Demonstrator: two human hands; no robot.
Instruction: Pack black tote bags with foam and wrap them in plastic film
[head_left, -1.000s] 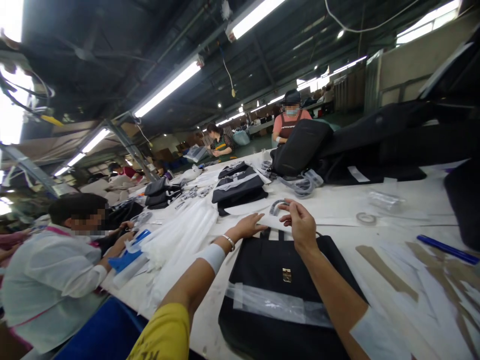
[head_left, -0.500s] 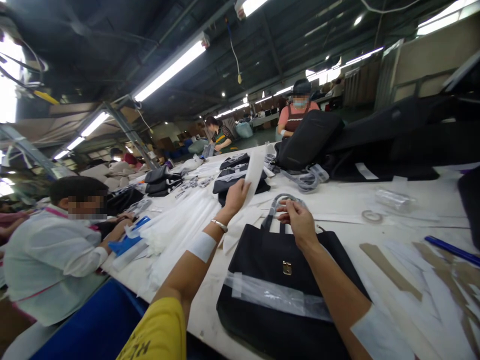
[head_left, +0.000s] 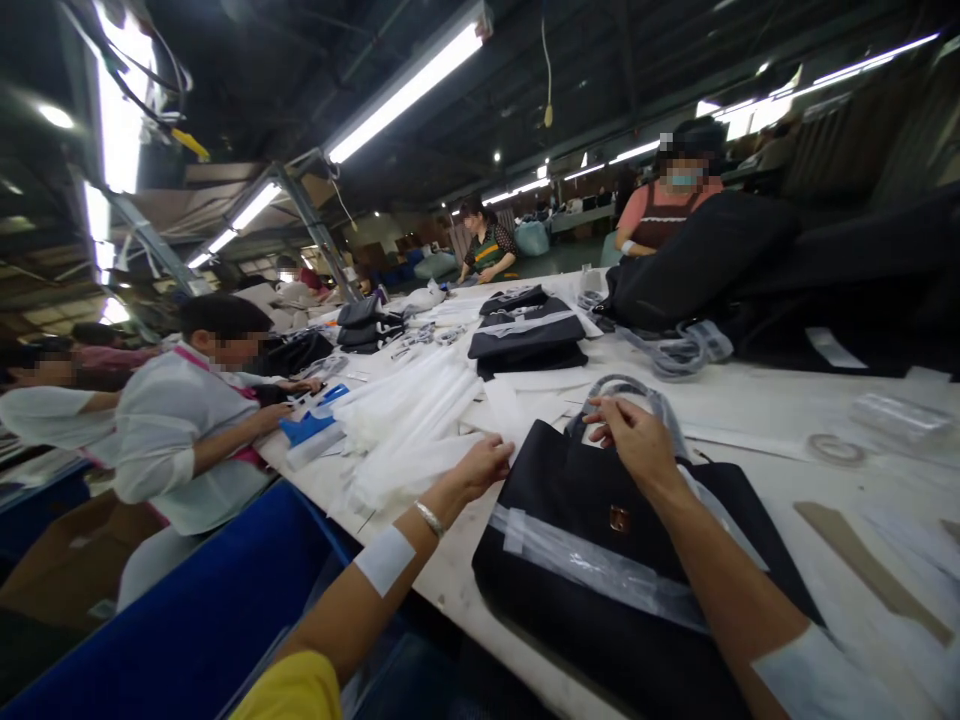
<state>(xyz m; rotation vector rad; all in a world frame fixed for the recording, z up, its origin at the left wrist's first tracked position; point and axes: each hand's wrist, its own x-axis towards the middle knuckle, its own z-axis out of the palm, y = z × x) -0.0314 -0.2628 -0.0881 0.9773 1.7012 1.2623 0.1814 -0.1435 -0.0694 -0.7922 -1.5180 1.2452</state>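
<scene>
A black bag [head_left: 555, 500] with a gold clasp [head_left: 620, 519] lies on the white table, clear film [head_left: 592, 570] across its front. My left hand [head_left: 486, 466] is closed beside the bag's upper left edge; what its fingers pinch cannot be made out. White sheet material [head_left: 510, 408] lies just behind them. My right hand [head_left: 637, 440] is over the upper part of the bag by its wrapped handle [head_left: 651, 392], fingers bent together; their hold is unclear. Below these fingers shows a small white patch, and a pale strip [head_left: 720, 510] emerges right of the forearm.
More black bags [head_left: 529, 340] are stacked behind. White sheets [head_left: 420, 410] lie left of my hands. A large black bag [head_left: 697, 260] and wrapped handles [head_left: 675, 350] are at the back right. A tan strip [head_left: 870, 570] lies right. People work at left and behind; a blue bin [head_left: 225, 600] stands below.
My left hand has come down towards the bag; the white strip it held upright no longer stands above it. White material now shows under my right hand. The view has turned left.
</scene>
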